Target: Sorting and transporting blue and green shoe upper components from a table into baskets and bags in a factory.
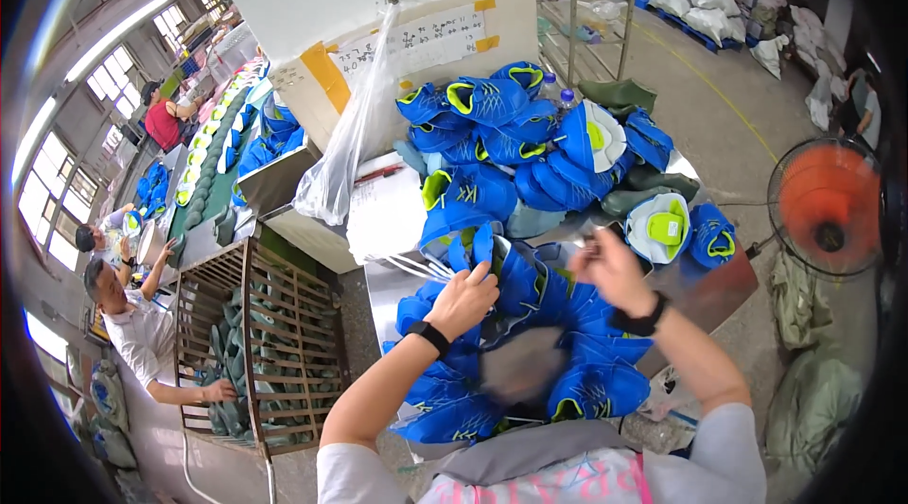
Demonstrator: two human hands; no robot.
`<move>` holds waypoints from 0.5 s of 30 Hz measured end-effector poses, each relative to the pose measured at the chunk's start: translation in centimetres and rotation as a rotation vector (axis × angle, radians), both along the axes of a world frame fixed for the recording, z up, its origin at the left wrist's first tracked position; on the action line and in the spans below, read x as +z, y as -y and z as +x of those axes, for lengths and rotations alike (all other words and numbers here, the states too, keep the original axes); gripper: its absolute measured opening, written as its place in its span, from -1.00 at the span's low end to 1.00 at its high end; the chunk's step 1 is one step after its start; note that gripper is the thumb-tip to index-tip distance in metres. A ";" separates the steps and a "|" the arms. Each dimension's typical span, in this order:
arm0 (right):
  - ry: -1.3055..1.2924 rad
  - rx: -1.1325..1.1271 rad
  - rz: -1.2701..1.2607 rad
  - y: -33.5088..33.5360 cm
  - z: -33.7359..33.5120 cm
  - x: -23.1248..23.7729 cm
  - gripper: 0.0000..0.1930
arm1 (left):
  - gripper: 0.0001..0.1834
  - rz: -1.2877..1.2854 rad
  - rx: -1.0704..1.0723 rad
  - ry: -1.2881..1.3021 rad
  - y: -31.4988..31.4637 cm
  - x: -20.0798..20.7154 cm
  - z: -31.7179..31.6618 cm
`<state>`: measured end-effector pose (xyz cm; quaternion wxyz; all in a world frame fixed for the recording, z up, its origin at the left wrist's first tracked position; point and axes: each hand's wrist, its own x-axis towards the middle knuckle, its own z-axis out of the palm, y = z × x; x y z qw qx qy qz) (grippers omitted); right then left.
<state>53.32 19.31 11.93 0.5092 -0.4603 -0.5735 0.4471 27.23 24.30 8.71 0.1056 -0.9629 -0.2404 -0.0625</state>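
My left hand (463,300) is closed with its fingertips on the edge of a blue shoe upper (465,241); several white laces (416,267) run up to its fingers from the left. My right hand (613,269) is raised over the pile and smeared by motion. Its fingers are bent together, with something small and dark at their tips that I cannot make out. Below and between my hands lie more blue shoe uppers (598,389) with lime-green linings. A grey-brown blurred shape (522,367) shows in the middle of them.
More blue uppers (501,112) are heaped at the table's back, near a plastic bag (352,140). At left stands a slatted crate (248,343) of dark green shoe lasts, with a person (132,329) reaching in. An orange fan (823,206) stands at right.
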 end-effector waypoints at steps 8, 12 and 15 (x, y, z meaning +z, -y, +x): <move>1.072 0.007 0.612 -5.0 -5.7 -6.6 -0.79 | -0.94 -0.069 0.102 0.182 2.1 0.4 -2.7; 1.058 0.102 0.605 -2.6 -5.7 -4.5 -0.85 | -0.95 -0.094 0.247 0.222 2.3 0.0 -3.9; 1.190 0.071 0.566 -1.8 -3.6 -6.0 -0.93 | -0.96 -0.081 0.299 0.112 2.1 -0.4 -5.6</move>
